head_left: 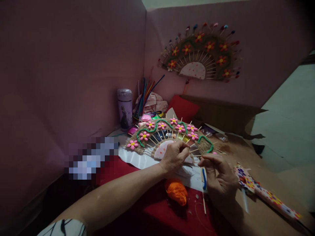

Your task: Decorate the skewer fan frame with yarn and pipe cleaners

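A half-round craft fan (169, 136) of wooden sticks and jute lies in front of me, with pink flowers and a green cord on it. My left hand (175, 156) rests on its lower middle with the fingers pinched at a stick. My right hand (219, 175) is curled beside it, fingertips pinched near the stick ends at the fan's right side. What the fingers pinch is too small to name. An orange lump (176, 191) lies on the red cloth (137, 196) below my hands. A thin stick (203, 196) lies by my right hand.
A finished fan (202, 54) hangs on the pink wall. A purple bottle (124, 108), coloured pipe cleaners (145, 93) and a red cushion (183, 108) stand behind the work. Brown cardboard (221, 114) lies at the back right; a patterned strip (265, 193) lies to the right.
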### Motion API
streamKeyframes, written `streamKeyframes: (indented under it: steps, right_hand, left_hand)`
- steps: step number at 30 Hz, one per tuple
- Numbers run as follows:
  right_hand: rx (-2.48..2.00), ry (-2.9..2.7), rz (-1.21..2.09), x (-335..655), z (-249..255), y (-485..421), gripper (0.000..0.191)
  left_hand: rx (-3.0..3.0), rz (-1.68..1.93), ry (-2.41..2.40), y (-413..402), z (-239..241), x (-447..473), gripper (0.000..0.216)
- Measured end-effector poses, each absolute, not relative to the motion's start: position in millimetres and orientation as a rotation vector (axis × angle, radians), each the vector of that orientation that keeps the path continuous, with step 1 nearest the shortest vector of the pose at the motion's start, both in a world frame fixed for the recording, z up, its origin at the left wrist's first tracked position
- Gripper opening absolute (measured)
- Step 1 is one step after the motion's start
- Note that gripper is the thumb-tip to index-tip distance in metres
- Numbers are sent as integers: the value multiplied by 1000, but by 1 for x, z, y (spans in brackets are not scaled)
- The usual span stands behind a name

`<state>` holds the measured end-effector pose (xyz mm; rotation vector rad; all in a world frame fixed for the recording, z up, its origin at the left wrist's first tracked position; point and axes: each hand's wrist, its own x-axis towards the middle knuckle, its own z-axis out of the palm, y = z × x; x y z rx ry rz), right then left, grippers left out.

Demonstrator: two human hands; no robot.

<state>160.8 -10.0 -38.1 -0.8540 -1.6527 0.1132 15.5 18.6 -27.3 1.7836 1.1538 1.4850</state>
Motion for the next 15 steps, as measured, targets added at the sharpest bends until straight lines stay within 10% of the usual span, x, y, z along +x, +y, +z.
streamKeyframes:
  steps: [15]
  right_hand:
    - [-998, -1700, 295, 160, -38, -2, 14]
  left_hand:
    - [1934, 1321, 888, 18, -34, 20, 17]
